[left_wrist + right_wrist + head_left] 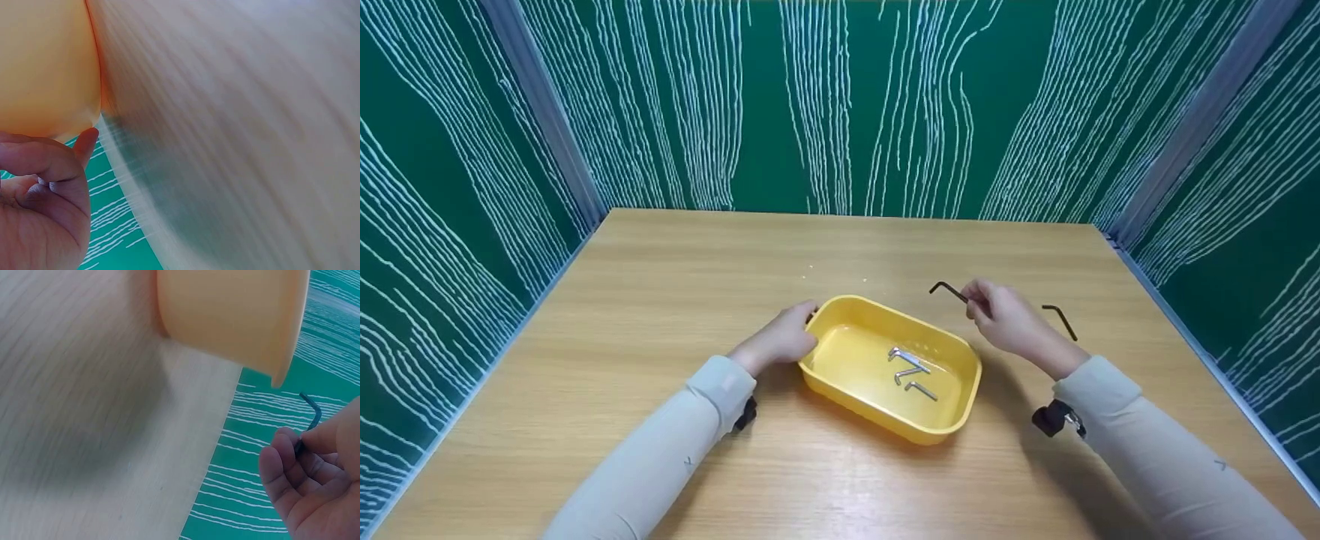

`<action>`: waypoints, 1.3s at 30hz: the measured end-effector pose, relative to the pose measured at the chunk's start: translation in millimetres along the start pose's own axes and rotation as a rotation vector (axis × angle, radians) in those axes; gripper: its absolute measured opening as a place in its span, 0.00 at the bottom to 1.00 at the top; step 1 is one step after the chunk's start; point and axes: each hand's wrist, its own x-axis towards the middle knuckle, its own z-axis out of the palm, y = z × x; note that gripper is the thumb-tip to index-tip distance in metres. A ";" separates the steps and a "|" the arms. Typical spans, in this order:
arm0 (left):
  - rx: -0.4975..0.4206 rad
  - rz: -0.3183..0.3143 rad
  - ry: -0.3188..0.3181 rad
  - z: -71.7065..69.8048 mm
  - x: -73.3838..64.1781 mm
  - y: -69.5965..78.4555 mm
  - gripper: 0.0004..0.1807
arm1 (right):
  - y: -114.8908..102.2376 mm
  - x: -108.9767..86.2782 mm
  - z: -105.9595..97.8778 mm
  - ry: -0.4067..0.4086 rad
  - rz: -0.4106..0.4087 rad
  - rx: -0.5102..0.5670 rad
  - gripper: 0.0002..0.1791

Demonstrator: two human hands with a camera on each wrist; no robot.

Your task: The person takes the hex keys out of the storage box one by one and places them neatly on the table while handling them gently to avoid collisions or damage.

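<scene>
A yellow plastic tub (pixel 851 390) stands at a slant on the table, with several silver hex keys (pixel 911 360) lying on its floor toward the right end. My left hand (pixel 787 334) grips the tub's left end at the rim; in the left wrist view its fingers (pixel 42 157) are curled against the tub's outer wall. Just beyond the tub's right end, my right hand (pixel 1001 315) pinches a black hex key (pixel 949 291) between thumb and fingers, its short bent end pointing left. The right wrist view shows this key (pixel 315 413) held beside the tub's wall.
Another black hex key (pixel 1061 321) lies on the wooden table (pixel 697 262) to the right of my right hand. A few tiny pale specks dot the table behind the tub. Green panels (pixel 765 150) with white wavy lines enclose the table at the back and sides.
</scene>
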 end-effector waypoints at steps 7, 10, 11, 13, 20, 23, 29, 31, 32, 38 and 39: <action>0.001 0.022 -0.002 -0.2 0.8 -1.8 0.28 | 10.6 -0.3 -3.0 0.016 0.034 -0.031 0.10; 0.008 0.024 0.003 0.0 1.0 -2.3 0.27 | 15.7 -0.6 -6.3 0.004 0.063 -0.023 0.11; 0.011 0.023 0.004 0.1 1.1 -2.5 0.27 | 17.3 -0.7 -7.8 -0.001 0.075 -0.020 0.11; 0.013 0.021 0.005 0.1 1.0 -2.5 0.27 | 20.7 -0.8 -11.0 -0.009 0.098 -0.019 0.11; 0.012 0.017 0.010 0.4 2.0 -3.4 0.27 | 33.6 -1.1 -22.2 -0.016 0.134 -0.037 0.13; 0.006 0.018 0.005 0.4 2.0 -3.5 0.27 | 38.6 -1.6 -25.8 -0.016 0.147 -0.034 0.14; 0.007 0.011 -0.002 0.3 1.7 -3.8 0.27 | 50.2 -3.7 -28.8 -0.013 0.190 -0.034 0.15; 0.006 0.022 -0.002 0.2 1.7 -3.9 0.27 | 55.1 -4.5 -29.7 0.001 0.181 -0.055 0.16; 0.008 0.031 0.000 0.1 1.8 -3.9 0.27 | 56.8 -4.8 -30.1 0.007 0.182 -0.063 0.16; 0.021 0.070 0.002 -1.0 2.0 -3.7 0.27 | 68.0 -7.0 -38.3 0.035 0.197 -0.089 0.18; 0.023 0.068 0.001 -1.1 2.0 -3.6 0.28 | 69.8 -7.2 -39.9 0.035 0.203 -0.089 0.18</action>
